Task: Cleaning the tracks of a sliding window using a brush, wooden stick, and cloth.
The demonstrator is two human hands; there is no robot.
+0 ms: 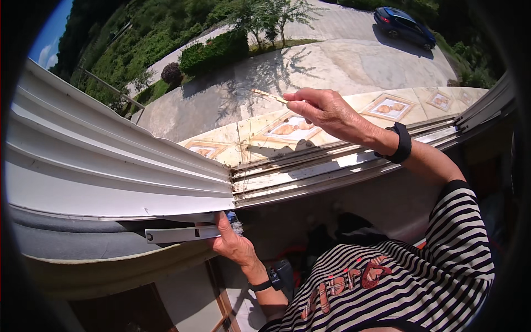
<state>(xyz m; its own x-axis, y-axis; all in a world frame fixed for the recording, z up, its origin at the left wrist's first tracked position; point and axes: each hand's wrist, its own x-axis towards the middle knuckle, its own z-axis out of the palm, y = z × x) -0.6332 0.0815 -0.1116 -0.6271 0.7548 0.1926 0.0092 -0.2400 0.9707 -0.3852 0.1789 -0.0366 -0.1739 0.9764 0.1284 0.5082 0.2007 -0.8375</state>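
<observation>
Stick (270, 96) (far tip hard to make out) sits pinched between the right hand's (321, 110) fingers by the ledge's (227, 138) far edge; the left hand's (232, 244) fingers clamp a brush (177, 234), middle hidden, near left.

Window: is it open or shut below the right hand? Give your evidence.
Open: the right hand is out past the track, over the ledge, with no pane between.

Harsh sunlight outside, dim shade indoors
Far off, the pale concrete driveway (343, 69) glares, crossed by leafy shadows (285, 69); near, the grey floor (285, 224) darkens; left, the white ribbed window frame (110, 160) curves with fisheye distortion.
</observation>
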